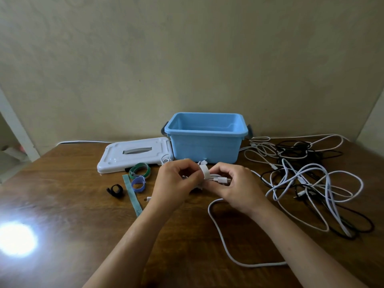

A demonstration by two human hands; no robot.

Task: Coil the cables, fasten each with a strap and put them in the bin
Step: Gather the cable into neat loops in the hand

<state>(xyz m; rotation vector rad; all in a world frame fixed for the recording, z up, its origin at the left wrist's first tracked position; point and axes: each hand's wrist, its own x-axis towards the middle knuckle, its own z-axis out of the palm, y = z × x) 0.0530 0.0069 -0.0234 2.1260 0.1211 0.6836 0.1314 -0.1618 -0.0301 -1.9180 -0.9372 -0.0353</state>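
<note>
Loose white cable (218,242): trails toward the camera, under the right wrist.
Left hand (174,183): pinches the white strap (204,172).
Right hand (234,188): grips the coiled cable (218,179), lying left-right.
Bin (205,138): directly behind, open.

The hands (176,181) are covering most of the coil (218,179); the bin (205,142) is hiding the lid's (135,154) right edge and the table's (62,194) back edge behind it.
</note>
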